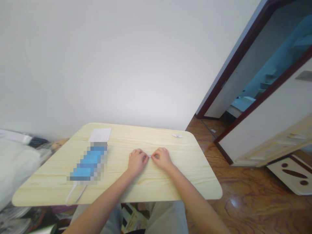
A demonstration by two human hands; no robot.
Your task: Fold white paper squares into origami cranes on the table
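Near the middle of the pale wooden table (168,190), both hands meet over a small white piece of paper (149,156). My left hand (137,161) pinches its left end between thumb and fingers. At the right end, my right hand (162,158) is closed in a similar pinch. Most of the paper is hidden by the fingertips, so its exact shape cannot be made out. Beyond my right hand, near the far right corner, lies a small folded white paper piece (177,136) with pointed ends.
Left of my hands lies a blurred-out blue-screened device (89,162) with a white cable (71,194) running over the near edge. White paper sheets (100,134) lie at the back left. A white wall (136,65) stands behind the table; a doorway (234,81) is on the right.
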